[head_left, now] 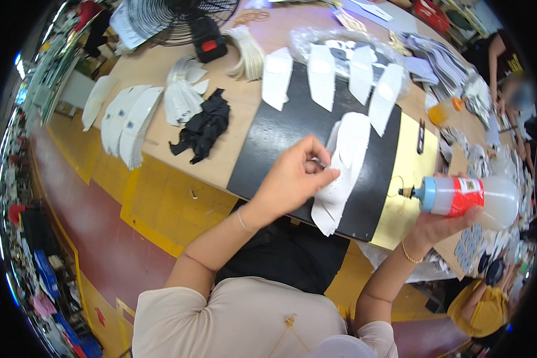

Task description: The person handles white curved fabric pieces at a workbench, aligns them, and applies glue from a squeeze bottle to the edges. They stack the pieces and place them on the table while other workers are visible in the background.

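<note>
My left hand (299,177) is over a stack of white curved cut pieces (351,143) lying on a black board (259,152). Its fingers are curled, thumb and forefinger pinched together at the stack's left side; what is between them, if anything, is too small to make out. In my right hand (441,225) is a clear squeeze bottle (500,201) with a blue cap and red label, tilted on its side, its dark tip pointing left toward the stack. Several separate white pieces (321,74) are laid in a row along the board's far edge.
A black fan (182,15), a black crumpled cloth (207,126) and bundles of white pieces (125,122) occupy the table's left. On the right are a yellow sheet (407,155), a dark-handled tool (420,137) and an orange-filled bottle (444,113). Other people sit along the right.
</note>
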Tool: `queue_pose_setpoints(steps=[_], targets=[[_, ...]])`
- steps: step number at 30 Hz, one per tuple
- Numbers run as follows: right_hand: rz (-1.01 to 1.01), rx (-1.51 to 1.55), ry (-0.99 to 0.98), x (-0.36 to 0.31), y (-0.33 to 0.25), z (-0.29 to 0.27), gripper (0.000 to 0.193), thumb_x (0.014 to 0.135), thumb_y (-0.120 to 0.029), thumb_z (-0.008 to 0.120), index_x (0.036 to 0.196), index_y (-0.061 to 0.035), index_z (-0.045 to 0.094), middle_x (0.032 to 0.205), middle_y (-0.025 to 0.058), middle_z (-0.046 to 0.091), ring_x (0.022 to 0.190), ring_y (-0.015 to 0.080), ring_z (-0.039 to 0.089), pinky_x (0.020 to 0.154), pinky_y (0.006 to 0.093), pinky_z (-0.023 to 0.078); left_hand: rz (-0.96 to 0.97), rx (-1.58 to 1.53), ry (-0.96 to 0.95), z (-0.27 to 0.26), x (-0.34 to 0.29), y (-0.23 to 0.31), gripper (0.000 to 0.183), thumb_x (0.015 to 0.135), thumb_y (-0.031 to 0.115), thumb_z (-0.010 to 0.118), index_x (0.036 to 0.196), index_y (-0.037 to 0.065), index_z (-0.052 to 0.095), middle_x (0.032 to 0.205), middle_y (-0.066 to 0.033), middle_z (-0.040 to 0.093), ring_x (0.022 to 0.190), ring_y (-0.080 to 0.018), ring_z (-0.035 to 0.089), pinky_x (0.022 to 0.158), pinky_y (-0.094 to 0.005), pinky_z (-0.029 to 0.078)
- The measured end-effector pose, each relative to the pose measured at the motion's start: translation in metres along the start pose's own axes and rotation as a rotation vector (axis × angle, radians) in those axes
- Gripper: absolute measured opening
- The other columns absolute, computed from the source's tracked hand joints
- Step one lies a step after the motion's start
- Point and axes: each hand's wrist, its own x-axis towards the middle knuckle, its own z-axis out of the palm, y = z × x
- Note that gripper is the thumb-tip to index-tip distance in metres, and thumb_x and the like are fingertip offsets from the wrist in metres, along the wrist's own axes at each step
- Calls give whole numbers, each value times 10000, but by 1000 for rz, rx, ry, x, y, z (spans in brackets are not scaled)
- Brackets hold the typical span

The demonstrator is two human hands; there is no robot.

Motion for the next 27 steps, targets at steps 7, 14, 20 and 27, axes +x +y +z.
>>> queue_pose_setpoints(steps=[7, 14, 20, 27], targets=[[44, 22, -57, -2, 1, -10, 731, 870, -641, 564, 1211, -3, 458, 1048, 141, 599, 764, 263, 688, 691, 407, 620, 87, -272, 19, -78, 16, 53, 547, 822, -40, 720, 1310, 23, 483, 1146, -110, 623, 1038, -174, 636, 887, -290, 555], [62, 34, -117, -6, 7, -1, 690, 900, -609, 546, 1210, 2, 472, 1061, 146, 603, 760, 250, 690, 693, 400, 626, 437, 58, 187, -139, 107, 76, 513, 855, -48, 663, 1321, 14, 457, 1171, -137, 637, 986, -168, 649, 848, -283, 549], [133, 44, -198, -5, 12, -4, 729, 887, -632, 562, 1238, 2, 473, 1106, 156, 600, 833, 257, 688, 733, 426, 617, 121, 528, 514, -194, 137, 15, 570, 822, 70, 728, 1334, 27, 481, 1159, -151, 652, 958, -174, 655, 756, -285, 534], [-52, -233, -316, -7, 43, 27, 569, 937, -337, 657, 1348, -3, 448, 1195, 163, 609, 1072, 268, 629, 932, 413, 534, 290, 903, 393, -96, 46, 17, 439, 803, 157, 757, 1211, 70, 621, 1148, -174, 600, 1007, -328, 635, 839, -390, 512]])
